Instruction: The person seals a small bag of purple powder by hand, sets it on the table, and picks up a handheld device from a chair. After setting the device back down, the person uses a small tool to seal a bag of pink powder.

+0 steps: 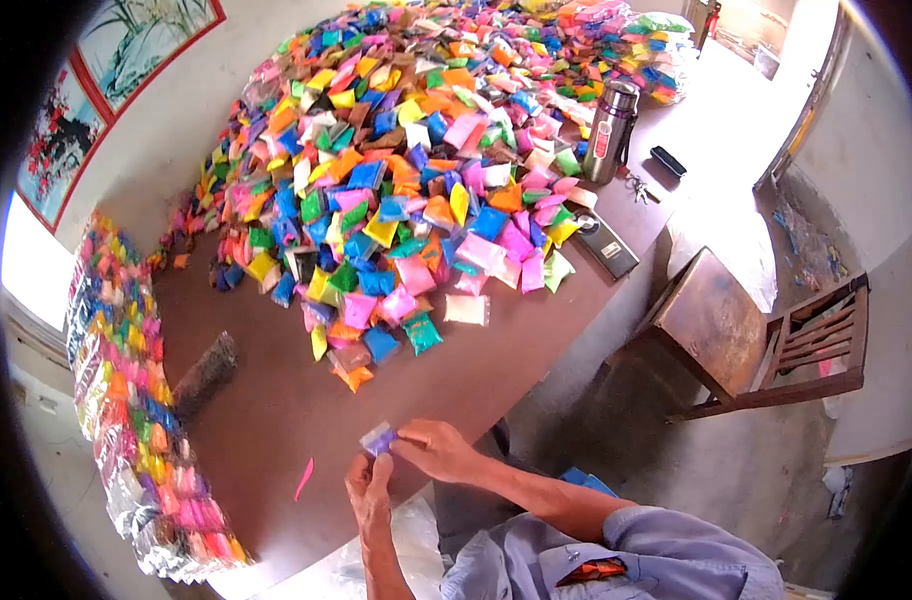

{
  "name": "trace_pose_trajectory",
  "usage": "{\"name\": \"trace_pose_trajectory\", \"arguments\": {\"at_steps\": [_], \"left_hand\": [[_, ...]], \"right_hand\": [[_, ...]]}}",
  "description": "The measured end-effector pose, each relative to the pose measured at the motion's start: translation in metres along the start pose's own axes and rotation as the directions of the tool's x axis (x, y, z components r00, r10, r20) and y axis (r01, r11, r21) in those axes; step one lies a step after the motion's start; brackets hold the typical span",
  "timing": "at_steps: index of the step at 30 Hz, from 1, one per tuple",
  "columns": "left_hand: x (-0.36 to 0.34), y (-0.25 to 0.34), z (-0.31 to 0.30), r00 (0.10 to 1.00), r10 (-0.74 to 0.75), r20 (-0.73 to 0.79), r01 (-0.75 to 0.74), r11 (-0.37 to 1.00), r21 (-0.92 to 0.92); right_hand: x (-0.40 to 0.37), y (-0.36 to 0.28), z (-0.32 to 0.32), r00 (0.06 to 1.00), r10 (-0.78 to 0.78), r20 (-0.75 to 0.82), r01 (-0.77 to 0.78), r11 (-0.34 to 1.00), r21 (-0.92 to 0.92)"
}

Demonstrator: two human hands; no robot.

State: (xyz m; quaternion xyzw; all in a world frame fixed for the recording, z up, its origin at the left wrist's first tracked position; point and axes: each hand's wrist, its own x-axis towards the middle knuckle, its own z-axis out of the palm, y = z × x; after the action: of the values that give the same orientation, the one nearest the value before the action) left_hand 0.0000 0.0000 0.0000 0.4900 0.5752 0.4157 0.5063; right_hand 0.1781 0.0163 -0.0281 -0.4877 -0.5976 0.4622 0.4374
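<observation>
A small clear packet with purple contents is held over the near edge of the brown table. My left hand pinches its lower side, thumb up. From the right, my right hand grips its other side with closed fingers. Beyond my hands, a large heap of small colourful packets covers much of the table. A thin pink plastic strip or tool lies to the left of my left hand.
Bagged rows of packets line the left edge. A dark textured block lies beside them. On the right are a thermos, keys, a black case and a dark flat box. A wooden chair stands right of the table.
</observation>
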Motion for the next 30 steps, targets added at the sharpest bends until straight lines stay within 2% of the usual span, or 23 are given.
{"name": "trace_pose_trajectory", "arguments": {"at_steps": [3, 6, 9, 11, 13, 14, 18, 21, 22, 23, 25, 26, 27, 30], "left_hand": [[0.002, 0.008, 0.006, 0.998, 0.01, -0.056, -0.011, 1.0, -0.019], [0.01, 0.011, 0.009, 0.996, 0.053, -0.068, -0.057, 0.997, -0.051], [0.032, 0.019, 0.012, 0.993, 0.11, -0.052, -0.111, 0.993, -0.032], [0.049, 0.034, 0.016, 0.988, 0.15, -0.027, -0.15, 0.989, 0.007], [0.062, 0.06, 0.03, 0.98, 0.189, -0.06, -0.185, 0.98, 0.071], [0.075, 0.058, 0.032, 0.969, 0.236, -0.075, -0.235, 0.972, 0.01], [0.115, 0.068, 0.036, 0.948, 0.273, -0.165, -0.276, 0.961, 0.004], [0.139, 0.066, 0.024, 0.949, 0.243, -0.199, -0.269, 0.956, -0.117], [0.15, 0.06, 0.017, 0.938, 0.271, -0.218, -0.309, 0.937, -0.164], [0.16, 0.054, 0.011, 0.924, 0.299, -0.24, -0.35, 0.913, -0.21], [0.17, 0.059, 0.005, 0.916, 0.315, -0.247, -0.367, 0.907, -0.205], [0.179, 0.058, 0.003, 0.907, 0.301, -0.296, -0.372, 0.901, -0.222], [0.186, 0.055, 0.001, 0.896, 0.281, -0.343, -0.373, 0.896, -0.24], [0.2, 0.038, -0.007, 0.877, 0.254, -0.407, -0.387, 0.877, -0.286]], "right_hand": [[-0.003, -0.004, -0.002, 0.997, -0.078, -0.005, 0.078, 0.996, -0.03], [0.003, -0.011, -0.002, 0.996, -0.058, -0.063, 0.057, 0.998, -0.004], [0.021, -0.022, -0.006, 0.99, 0.093, -0.103, -0.067, 0.97, 0.234], [0.041, -0.026, -0.016, 0.989, 0.033, -0.145, -0.002, 0.977, 0.212], [0.063, -0.027, -0.025, 0.962, -0.116, -0.249, 0.149, 0.982, 0.118], [0.075, -0.026, -0.024, 0.94, -0.165, -0.298, 0.206, 0.973, 0.109], [0.122, -0.026, -0.021, 0.916, -0.256, -0.31, 0.268, 0.963, -0.004], [0.152, -0.027, -0.004, 0.899, -0.293, -0.325, 0.316, 0.949, 0.018], [0.153, -0.049, -0.007, 0.971, -0.096, -0.22, 0.128, 0.983, 0.133], [0.163, -0.044, 0.0, 0.973, -0.097, -0.208, 0.125, 0.984, 0.13], [0.186, -0.036, 0.019, 0.877, -0.352, -0.327, 0.356, 0.933, -0.049], [0.196, -0.031, 0.029, 0.842, -0.395, -0.367, 0.399, 0.914, -0.067], [0.204, -0.03, 0.034, 0.848, -0.392, -0.355, 0.395, 0.916, -0.069], [0.224, -0.023, 0.047, 0.851, -0.454, -0.264, 0.421, 0.89, -0.175]]}}
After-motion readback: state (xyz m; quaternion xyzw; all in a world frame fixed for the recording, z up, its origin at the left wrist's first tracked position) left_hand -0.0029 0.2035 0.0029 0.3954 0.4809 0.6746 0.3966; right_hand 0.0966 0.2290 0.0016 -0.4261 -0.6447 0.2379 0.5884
